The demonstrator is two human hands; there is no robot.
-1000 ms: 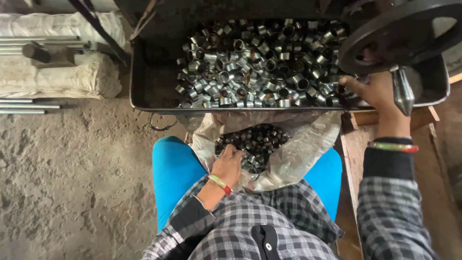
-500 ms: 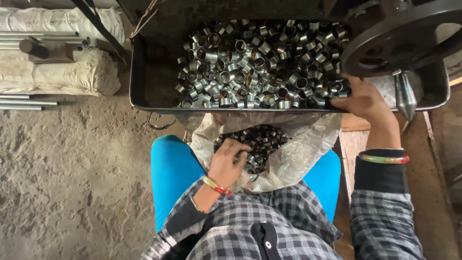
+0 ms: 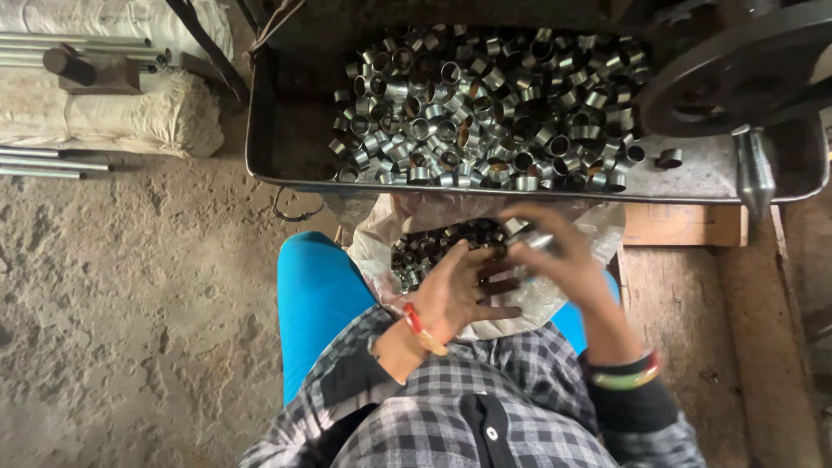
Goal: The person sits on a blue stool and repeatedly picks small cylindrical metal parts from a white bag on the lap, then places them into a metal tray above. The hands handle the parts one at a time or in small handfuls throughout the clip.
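Note:
My left hand hovers over a clear plastic bag of small metal rings that rests on my lap, fingers spread toward my right hand. My right hand is just above the bag, blurred by motion, with a shiny metal ring pinched at its fingertips. The two hands meet over the bag. Beyond them a dark metal tray holds a heap of several more metal rings.
A black handwheel with a steel handle overhangs the tray's right end. Metal rods and white sacks lie at the left on the concrete floor. A wooden bench is at the right.
My right hand has come back from the tray's right edge down to the bag, meeting my left hand. My left hand has lifted slightly off the rings in the bag.

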